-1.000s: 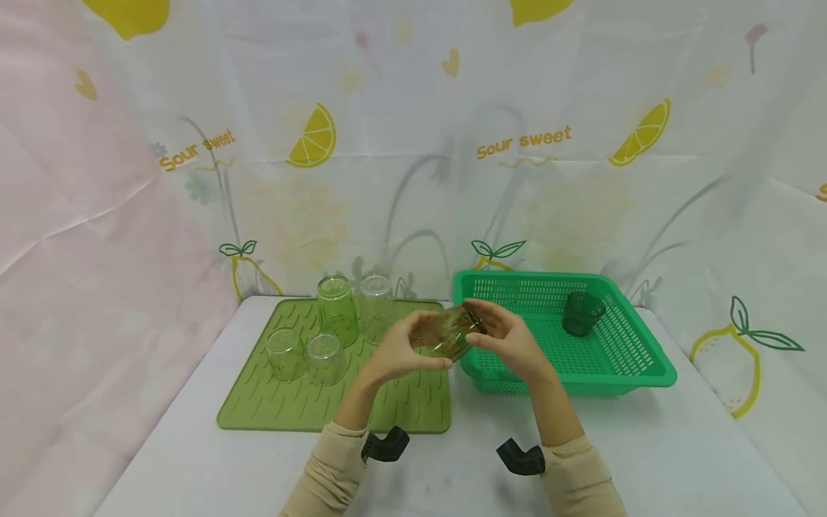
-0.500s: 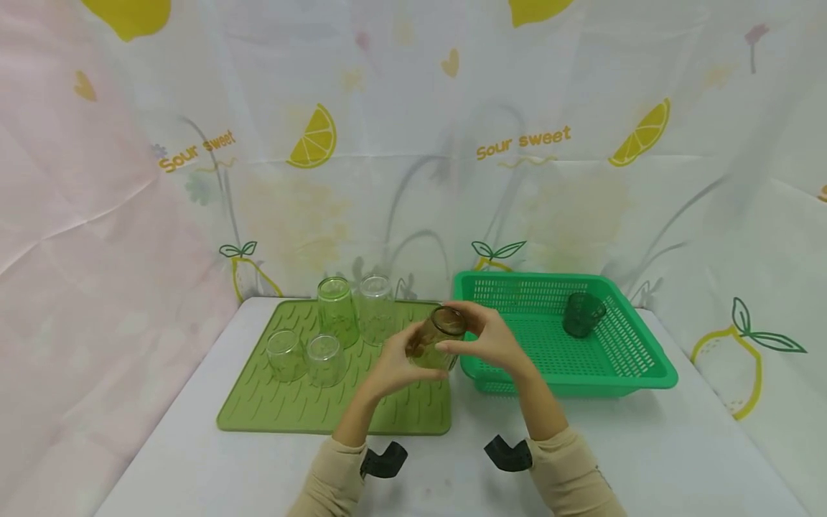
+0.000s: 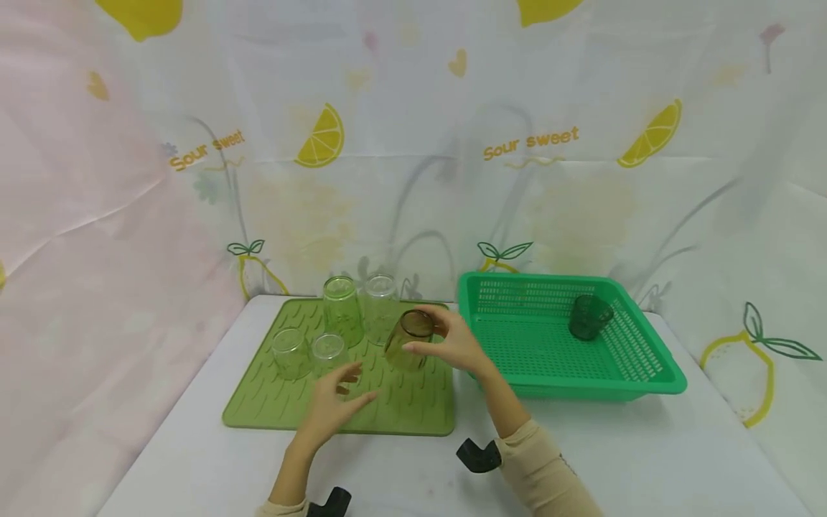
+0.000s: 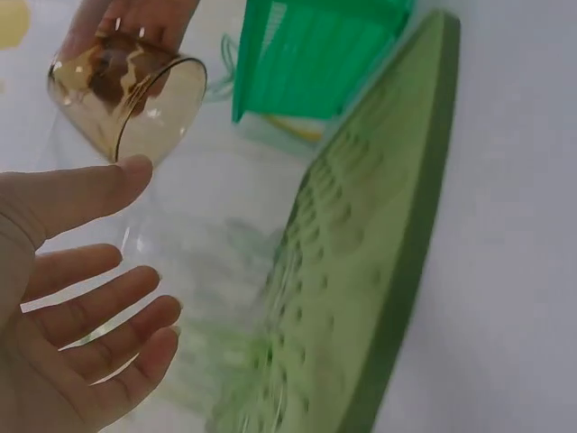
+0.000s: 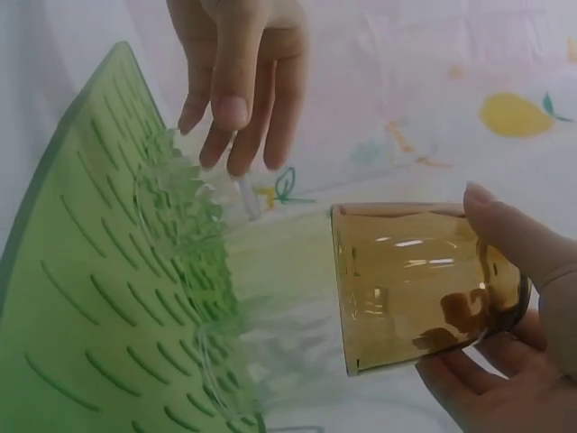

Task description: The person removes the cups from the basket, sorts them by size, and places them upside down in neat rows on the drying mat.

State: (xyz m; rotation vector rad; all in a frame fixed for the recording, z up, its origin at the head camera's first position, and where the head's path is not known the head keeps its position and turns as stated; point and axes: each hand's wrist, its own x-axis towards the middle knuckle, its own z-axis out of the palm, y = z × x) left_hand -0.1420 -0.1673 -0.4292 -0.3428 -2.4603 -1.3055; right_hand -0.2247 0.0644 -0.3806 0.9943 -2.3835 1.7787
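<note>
My right hand (image 3: 455, 346) grips an amber glass tumbler (image 3: 405, 353) by its base end, thumb on one side and fingers on the other. The tumbler is mouth-down and slightly tilted, over the right part of the green ribbed drying mat (image 3: 258, 406). In the right wrist view, the mouth of the amber tumbler (image 5: 406, 280) faces the mat with a gap between. My left hand (image 3: 328, 408) holds nothing, its fingers spread over the mat's front, overlapping a short clear glass (image 3: 328, 350). From the left wrist, the palm and fingers of this left hand (image 4: 81, 298) show apart from the tumbler.
Upside down on the mat stand another short clear glass (image 3: 291, 355), a tall green glass (image 3: 342, 312) and a tall clear glass (image 3: 380, 312). At right, a green plastic basket (image 3: 568, 391) holds a dark green glass (image 3: 586, 319) lying tilted. A printed cloth hangs behind.
The amber tumbler was turned mouth-down in both hands and moved left over the mat. My left hand has let go and drawn back toward the lower left; the right keeps its grip.
</note>
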